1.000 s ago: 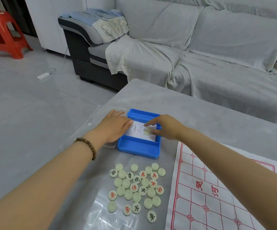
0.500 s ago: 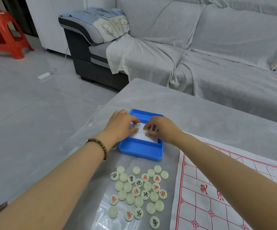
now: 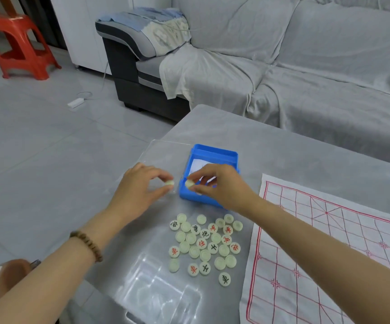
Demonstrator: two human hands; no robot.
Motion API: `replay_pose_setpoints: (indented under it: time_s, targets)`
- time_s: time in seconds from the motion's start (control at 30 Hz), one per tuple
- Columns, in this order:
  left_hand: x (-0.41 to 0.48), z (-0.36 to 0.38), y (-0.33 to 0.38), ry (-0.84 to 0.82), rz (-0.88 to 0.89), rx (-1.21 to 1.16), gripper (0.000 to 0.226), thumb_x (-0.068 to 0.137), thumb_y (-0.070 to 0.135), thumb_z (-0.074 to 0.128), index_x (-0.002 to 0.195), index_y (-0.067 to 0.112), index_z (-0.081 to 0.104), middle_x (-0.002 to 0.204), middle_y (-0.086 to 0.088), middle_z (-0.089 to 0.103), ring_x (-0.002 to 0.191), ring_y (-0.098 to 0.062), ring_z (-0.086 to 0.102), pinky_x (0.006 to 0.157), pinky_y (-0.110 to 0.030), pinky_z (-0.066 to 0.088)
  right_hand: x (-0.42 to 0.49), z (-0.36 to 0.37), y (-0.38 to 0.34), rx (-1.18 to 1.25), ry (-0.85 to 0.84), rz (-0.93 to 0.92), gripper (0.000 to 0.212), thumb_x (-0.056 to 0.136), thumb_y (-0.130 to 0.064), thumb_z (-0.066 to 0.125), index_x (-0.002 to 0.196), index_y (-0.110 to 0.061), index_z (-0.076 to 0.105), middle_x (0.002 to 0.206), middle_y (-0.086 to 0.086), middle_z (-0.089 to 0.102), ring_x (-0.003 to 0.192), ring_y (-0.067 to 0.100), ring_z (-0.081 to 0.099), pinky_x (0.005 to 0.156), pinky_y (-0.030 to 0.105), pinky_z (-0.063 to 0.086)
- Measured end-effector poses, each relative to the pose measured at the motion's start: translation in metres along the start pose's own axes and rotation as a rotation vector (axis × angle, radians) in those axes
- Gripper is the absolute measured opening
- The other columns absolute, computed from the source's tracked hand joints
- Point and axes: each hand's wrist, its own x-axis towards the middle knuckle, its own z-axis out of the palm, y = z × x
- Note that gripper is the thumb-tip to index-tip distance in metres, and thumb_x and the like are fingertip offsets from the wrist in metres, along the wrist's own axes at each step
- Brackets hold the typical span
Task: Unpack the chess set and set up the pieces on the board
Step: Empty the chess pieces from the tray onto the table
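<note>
Holding one pale disc apiece, both hands work at the near-left corner of the blue box (image 3: 214,152).

Left hand (image 3: 140,190): thumb and forefinger are closed in a pinch on the left-hand disc (image 3: 170,182), just outside the box wall and over the table (image 3: 294,160).

Right hand (image 3: 219,183): its fingertips are likewise clamped on the right-hand disc (image 3: 189,183), above the same corner. The two discs are near each other but apart, and their faces cannot be read. A fingertip pinch suits small flat discs taken from a walled box.

Box: a white paper sheet (image 3: 198,163) lies on its floor. No further pieces show inside, though the right hand hides part of it. Unpacking is judged to be almost complete.

Pile of pieces (image 3: 204,234): loose on the table just nearer the person than the box, with some characters up and some blank side up. It is judged to be a staging heap, kept within reach for sorting.

Cloth board (image 3: 329,242): spread flat to the right of the pile and bearing no pieces. Set-up has not begun.

Clear lid (image 3: 163,148) and clear tray (image 3: 159,293): these lie left of the box and nearest the person respectively, probably set aside to keep the working area free.
</note>
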Motion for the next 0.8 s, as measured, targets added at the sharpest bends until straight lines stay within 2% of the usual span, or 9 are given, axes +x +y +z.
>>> replay_pose_setpoints:
  time_s: [0.1, 0.23, 0.33, 0.43, 0.57, 0.67, 0.73, 0.8]
  targets:
    - [-0.047, -0.010, -0.013, -0.025, -0.077, -0.053, 0.019, 0.079, 0.038, 0.069, 0.097, 0.036, 0.065, 0.089, 0.021, 0.064, 0.090, -0.002, 0.049, 0.082, -0.024, 0.040, -0.024, 0.031, -0.019, 0.007, -0.098, -0.039, 0.023, 0.078, -0.019, 0.074, 0.101, -0.013, 0.072, 0.085, -0.008, 0.064, 0.074, 0.011, 0.060, 0.073, 0.022, 0.050]
    - [-0.091, -0.014, -0.020, -0.050, -0.181, -0.111, 0.021, 0.079, 0.041, 0.068, 0.099, 0.042, 0.060, 0.091, 0.022, 0.063, 0.092, 0.006, 0.049, 0.077, -0.012, 0.035, -0.039, 0.065, -0.036, -0.082, -0.154, -0.057, 0.024, 0.081, -0.020, 0.071, 0.104, -0.013, 0.070, 0.097, 0.003, 0.067, 0.079, 0.013, 0.059, 0.076, 0.023, 0.047]
    - [-0.106, -0.015, -0.019, -0.024, -0.244, -0.237, 0.025, 0.078, 0.036, 0.072, 0.101, 0.038, 0.062, 0.093, 0.021, 0.065, 0.095, 0.007, 0.053, 0.080, -0.009, 0.037, -0.041, 0.080, -0.046, -0.249, -0.203, -0.073, 0.024, 0.085, -0.023, 0.065, 0.107, -0.015, 0.068, 0.102, 0.004, 0.065, 0.090, 0.018, 0.059, 0.080, 0.028, 0.045]
    - [-0.110, -0.011, -0.015, -0.039, -0.257, -0.330, 0.028, 0.076, 0.030, 0.075, 0.100, 0.037, 0.062, 0.092, 0.019, 0.067, 0.094, 0.005, 0.058, 0.080, -0.004, 0.037, -0.044, 0.080, -0.048, -0.375, -0.224, -0.069, 0.028, 0.087, -0.026, 0.062, 0.113, -0.017, 0.066, 0.107, 0.004, 0.062, 0.097, 0.019, 0.057, 0.079, 0.028, 0.042]
    - [-0.105, -0.007, -0.011, -0.108, -0.241, -0.394, 0.029, 0.077, 0.026, 0.075, 0.100, 0.035, 0.061, 0.093, 0.016, 0.070, 0.094, 0.005, 0.061, 0.085, -0.012, 0.039, -0.049, 0.059, -0.043, -0.344, -0.104, -0.101, 0.029, 0.088, -0.029, 0.062, 0.116, -0.021, 0.063, 0.114, -0.004, 0.061, 0.101, 0.011, 0.056, 0.085, 0.026, 0.044]
    - [-0.085, -0.006, -0.009, -0.078, -0.209, -0.353, 0.020, 0.083, 0.030, 0.068, 0.101, 0.037, 0.062, 0.095, 0.020, 0.068, 0.095, -0.001, 0.057, 0.083, -0.019, 0.041, -0.036, 0.026, -0.026, -0.289, 0.016, 0.022, 0.023, 0.088, -0.028, 0.062, 0.110, -0.022, 0.065, 0.111, -0.004, 0.063, 0.100, 0.010, 0.056, 0.088, 0.027, 0.045]
    - [-0.065, -0.005, 0.000, -0.021, -0.206, -0.351, 0.016, 0.087, 0.034, 0.061, 0.103, 0.037, 0.063, 0.099, 0.021, 0.065, 0.092, -0.002, 0.054, 0.078, -0.019, 0.038, -0.020, 0.001, -0.008, -0.332, 0.081, 0.100, 0.023, 0.088, -0.027, 0.063, 0.109, -0.020, 0.066, 0.114, -0.003, 0.064, 0.107, 0.013, 0.056, 0.093, 0.027, 0.042]
    - [-0.041, 0.000, 0.013, 0.007, -0.197, -0.340, 0.021, 0.091, 0.034, 0.056, 0.111, 0.034, 0.061, 0.108, 0.020, 0.061, 0.095, -0.002, 0.051, 0.082, -0.018, 0.038, -0.001, -0.020, 0.008, -0.393, 0.129, 0.186, 0.026, 0.086, -0.030, 0.064, 0.110, -0.019, 0.067, 0.119, -0.002, 0.063, 0.114, 0.016, 0.053, 0.097, 0.027, 0.037]
